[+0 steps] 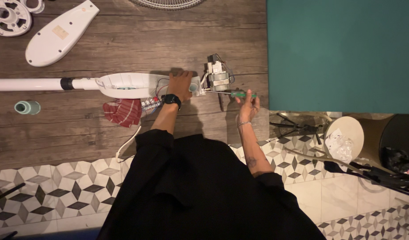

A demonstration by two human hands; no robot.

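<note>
Wooden floor (124, 40), teal mat (342, 53) at 2 o'clock. The fan motor (218, 78) sits at centre, joined to the white housing (129, 85). Right hand (249, 106) is clamped on a green-handled screwdriver (233, 94) at the motor. Left hand (181, 84) presses flat on the housing, fingers apart. Red cloth (123, 112) at 8 o'clock; white cover (57, 33) at 10.

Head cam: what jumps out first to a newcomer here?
Mid-frame, the left hand presses on a white fan housing on the wooden floor, while the right hand holds a green-handled screwdriver against the bare motor. A white cover lies top left; a teal mat fills the top right.
</note>
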